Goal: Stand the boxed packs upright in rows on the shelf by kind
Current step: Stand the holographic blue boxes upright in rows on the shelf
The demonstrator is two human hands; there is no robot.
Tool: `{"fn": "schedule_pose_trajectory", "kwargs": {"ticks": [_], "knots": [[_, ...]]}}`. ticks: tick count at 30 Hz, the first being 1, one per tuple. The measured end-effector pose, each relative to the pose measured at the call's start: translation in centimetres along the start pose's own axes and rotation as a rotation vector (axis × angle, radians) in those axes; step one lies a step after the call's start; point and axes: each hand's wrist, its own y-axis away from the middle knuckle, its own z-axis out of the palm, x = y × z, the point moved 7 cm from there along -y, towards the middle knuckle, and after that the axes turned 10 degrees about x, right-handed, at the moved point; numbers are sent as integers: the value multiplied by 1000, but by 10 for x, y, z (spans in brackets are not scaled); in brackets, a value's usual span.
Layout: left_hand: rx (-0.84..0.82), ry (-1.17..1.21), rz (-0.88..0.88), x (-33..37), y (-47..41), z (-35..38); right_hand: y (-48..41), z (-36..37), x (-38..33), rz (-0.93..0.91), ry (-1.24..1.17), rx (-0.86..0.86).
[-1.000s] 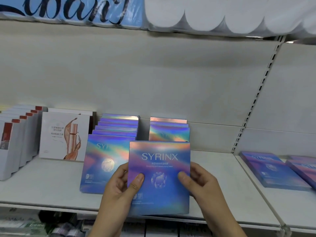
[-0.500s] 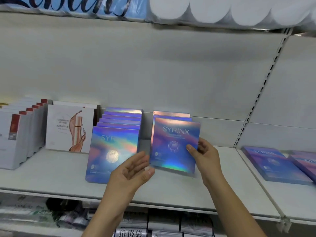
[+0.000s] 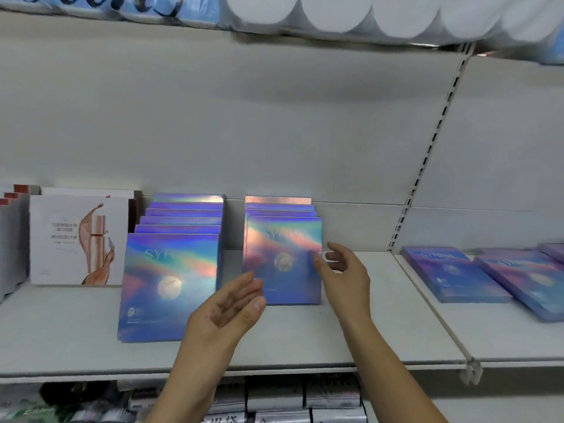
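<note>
**Front box upright in the right row, both hands open beside it**

On the white shelf (image 3: 305,340), two rows of shiny blue-purple boxes, all upright, faces forward. In the left row (image 3: 186,209), six boxes one behind another, reaching near to the front edge of the shelf. In the right row (image 3: 279,206), four boxes, set further back, close to the back panel (image 3: 274,132). At the head of that right row, the front box (image 3: 283,264): standing straight on its lower edge, close against the box behind, with a narrow gap to the left row.

Right hand (image 3: 345,270) just beside the right edge of the front box. Fingers spread and lightly bent, gripping nothing. Thumb tip over the edge of the box face; touching or only very near, cannot tell.

Left hand (image 3: 225,309) lower, before the gap between the two rows, palm turned toward the right. Fingers nearly straight and close together, holding nothing. Fingertips before the lower left corner of the front box; contact not clear.

On the neighbouring shelf section to the right, more of the same kind: the flat boxes (image 3: 451,273), lying on their backs, side by side. To the left of the left row, a white pack (image 3: 79,239) with a rose-gold drawing, upright, and beyond it white boxes with red tops (image 3: 12,239) in a row. Above, big white paper rolls (image 3: 335,10). Below the shelf, grey wrapped packs (image 3: 274,398), blurred.
</note>
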Motion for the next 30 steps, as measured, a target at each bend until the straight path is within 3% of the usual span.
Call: {"fn": "schedule_pose_trajectory", "kwargs": {"ticks": [4,9,13,23,30], "knots": [[-86,9,-58,-14,-2,38,8,-53,2,74,-95,-22],[-306,-58,-137,-47,19,138,10,-177,25,143,-34,83],[-391,-146,-144,-71,42,208,-3,-261,42,162,-40,157],[-317,-293,-85,-94,70,381,-106,-420,103,118,-5,136],[-192,-530,-12,-96,39,409,-186,-441,106,13,140,44]]}}
